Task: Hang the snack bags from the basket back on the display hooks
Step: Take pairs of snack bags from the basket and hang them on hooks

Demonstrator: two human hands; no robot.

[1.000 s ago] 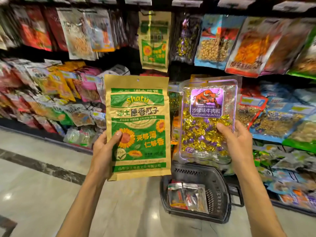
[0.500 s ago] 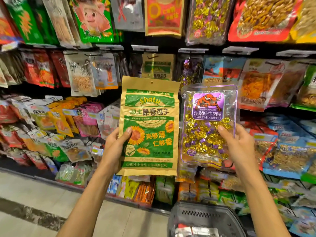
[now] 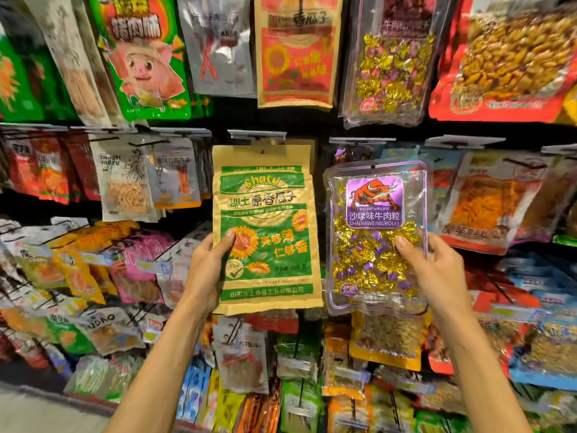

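Both bags are raised to the middle hook row, ready for hanging. The left hand (image 3: 207, 270) pinches the sunflower seed bag (image 3: 265, 226) just under its hook tag (image 3: 256, 135); the right hand (image 3: 437, 270) pinches the clear beef candy bag (image 3: 376, 235). Next, each bag's hanging hole must be threaded onto a prong. The prongs themselves are hidden, and the basket is out of view.

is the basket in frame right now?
No: the head view shows only the left hand holding the sunflower seed bag and the right hand holding the beef candy bag before the display hooks.
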